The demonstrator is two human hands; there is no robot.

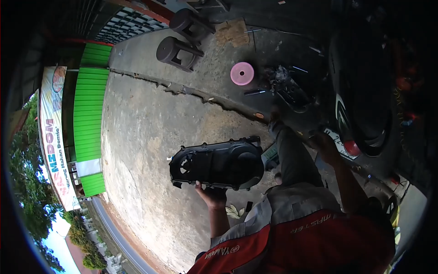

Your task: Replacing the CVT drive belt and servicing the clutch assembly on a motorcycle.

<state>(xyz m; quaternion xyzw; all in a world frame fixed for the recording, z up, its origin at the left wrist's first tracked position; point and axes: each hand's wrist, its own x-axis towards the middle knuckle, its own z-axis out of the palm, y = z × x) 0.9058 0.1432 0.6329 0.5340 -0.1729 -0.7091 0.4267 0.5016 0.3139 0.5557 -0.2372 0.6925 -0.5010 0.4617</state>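
Note:
My left hand [213, 197] grips the lower edge of a large black scooter crankcase cover [223, 162], its thumb up against the rim. The cover is held above the concrete, long and rounded, with a vented opening near its left end. My right hand [325, 148] is away from it, over to the right by the scooter's number plate [338, 142]. Its fingers look bent but are dim in shadow, and whether they hold anything does not show.
A parked scooter [360, 105] stands at the right. Beyond my feet lie dark engine parts [289, 89], a pink round stool top [242, 73] and flat cardboard [232, 33]. Two dark plastic stools [175, 51] stand farther off. A cracked groove [182, 89] crosses the concrete.

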